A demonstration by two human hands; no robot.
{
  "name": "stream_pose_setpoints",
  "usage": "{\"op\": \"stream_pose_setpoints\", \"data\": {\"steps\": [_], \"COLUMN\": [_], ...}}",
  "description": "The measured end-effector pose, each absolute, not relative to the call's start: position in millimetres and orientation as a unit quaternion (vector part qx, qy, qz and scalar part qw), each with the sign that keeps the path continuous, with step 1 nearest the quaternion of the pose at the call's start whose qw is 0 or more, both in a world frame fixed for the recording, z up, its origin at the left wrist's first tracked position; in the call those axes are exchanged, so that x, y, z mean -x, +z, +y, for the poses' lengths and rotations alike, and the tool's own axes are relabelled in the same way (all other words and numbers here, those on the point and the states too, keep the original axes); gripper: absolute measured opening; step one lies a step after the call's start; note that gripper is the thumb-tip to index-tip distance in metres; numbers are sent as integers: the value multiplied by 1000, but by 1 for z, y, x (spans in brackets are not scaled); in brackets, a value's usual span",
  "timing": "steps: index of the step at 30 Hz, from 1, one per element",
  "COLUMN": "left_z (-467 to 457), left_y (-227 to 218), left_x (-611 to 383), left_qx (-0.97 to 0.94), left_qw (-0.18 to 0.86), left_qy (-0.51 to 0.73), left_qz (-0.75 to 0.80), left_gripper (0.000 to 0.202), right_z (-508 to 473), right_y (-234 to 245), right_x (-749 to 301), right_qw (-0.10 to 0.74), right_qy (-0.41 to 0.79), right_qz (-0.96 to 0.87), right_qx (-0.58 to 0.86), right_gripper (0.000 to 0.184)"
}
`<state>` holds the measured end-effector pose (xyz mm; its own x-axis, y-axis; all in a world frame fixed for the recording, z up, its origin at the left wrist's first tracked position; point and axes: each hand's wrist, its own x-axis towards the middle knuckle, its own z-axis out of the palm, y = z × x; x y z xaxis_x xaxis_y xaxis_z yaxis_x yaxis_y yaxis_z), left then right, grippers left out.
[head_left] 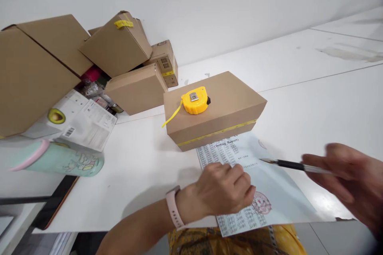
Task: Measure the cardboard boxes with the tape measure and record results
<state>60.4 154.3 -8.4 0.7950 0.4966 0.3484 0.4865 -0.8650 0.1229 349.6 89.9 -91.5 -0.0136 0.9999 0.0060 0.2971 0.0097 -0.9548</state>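
Note:
My right hand point(350, 179), partly blurred, holds a pen point(295, 165) with a black grip and clear barrel. The pen's metal tip points left, above the right part of a pale blue paper point(284, 193). The paper reads "Testing Report" and bears rows of small handwriting and a red round stamp point(261, 203). Over the paper's lower part lies my left hand point(224, 189), fingers curled into a loose fist, with a pink band on its wrist. A closed cardboard box point(218, 123) covers the paper's top edge. On that box sits a yellow tape measure point(195, 100).
Several cardboard boxes point(116, 46) are piled against the wall at the back left. A white carton with an avocado picture point(86, 123) and a mint-green bottle point(80, 162) with a pink ring stand at the left. The white table's point(143, 159) front edge runs below my left forearm.

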Motion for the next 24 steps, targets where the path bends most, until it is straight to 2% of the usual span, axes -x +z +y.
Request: {"op": "stream_pose_setpoints", "data": {"steps": [1,3,4,5,7,10,13,19,24], "left_z": [146,135,133,131,130,130,129,129,129], "left_y": [-20,-37,-42,-45,-49,-53,-57,-61,-61], "left_x": [-68,-79,-83,-86,-89,-89,-89,-89,-88], "left_qx": [-948,-936,-930,-925,-921,-917,-916,-913,-911], "left_qw": [25,27,23,17,4,-27,-55,-69,-83], "left_qy": [129,49,29,19,12,11,20,64,70], "left_qz": [289,347,367,378,389,398,397,397,397], "left_gripper": [28,48,58,64,66,65,64,58,60], "right_z": [121,162,172,177,179,182,190,196,195], "right_y": [-62,-28,-23,-24,-38,-58,-64,-71,-78], "right_x": [-340,-318,-307,-296,-282,-272,-268,-264,-264], "right_qw": [450,437,421,405,373,373,401,374,380], "right_qy": [472,548,580,603,624,576,520,546,412], "right_qz": [-543,-528,-521,-512,-496,-514,-548,-556,-598], "right_qx": [529,479,463,458,474,515,518,503,573], "right_gripper": [43,55,61,59,52,35,38,42,37]}}
